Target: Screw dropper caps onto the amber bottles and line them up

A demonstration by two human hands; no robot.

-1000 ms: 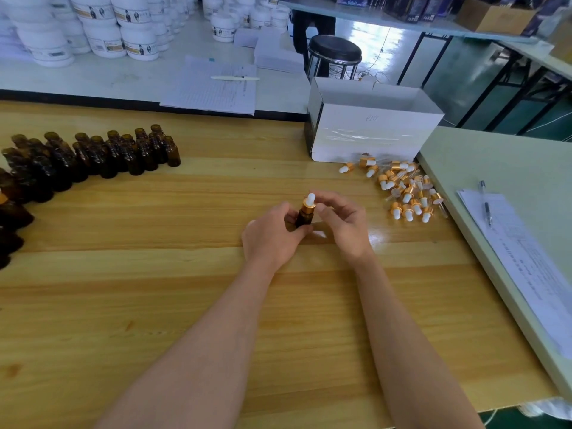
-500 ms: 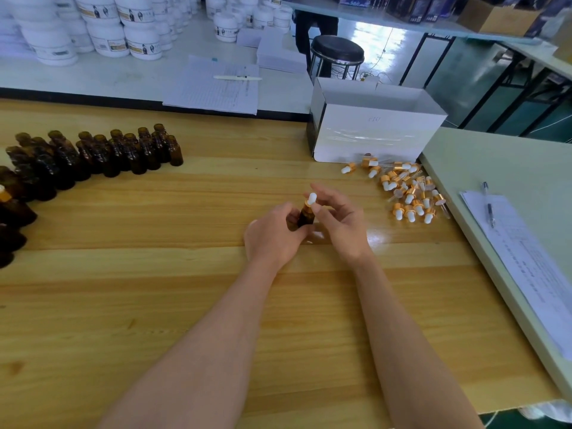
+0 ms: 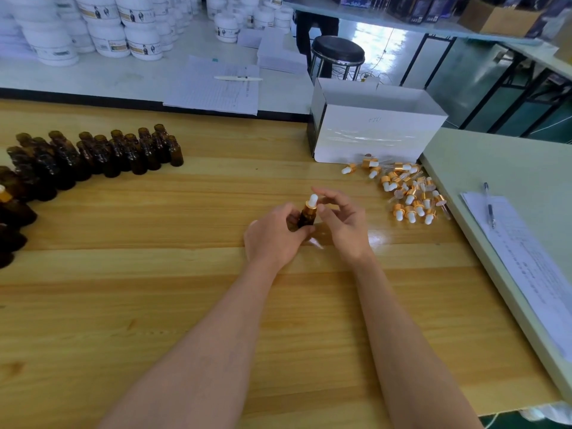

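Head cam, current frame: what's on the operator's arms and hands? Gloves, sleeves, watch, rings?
Nothing worn that shows. The left forearm and right forearm are bare up to the frame edge, with no sleeve in view. The left hand and right hand are ungloved. No watch or band on either wrist, no ring on the fingers that show; some fingers are hidden.

No writing here is sharp enough to read.
The white jars (image 3: 136, 41) at the far-left corner of the white table carry labels with a gold band and a small dark figure — the lettering is too blurred to read. The printed sheet (image 3: 216, 91) at that table's near edge and the sheet (image 3: 526, 261) on the pale side desk show only grey lines. A faint scrawl marks the white box (image 3: 377, 131) at the wooden desk's far edge — it is illegible.
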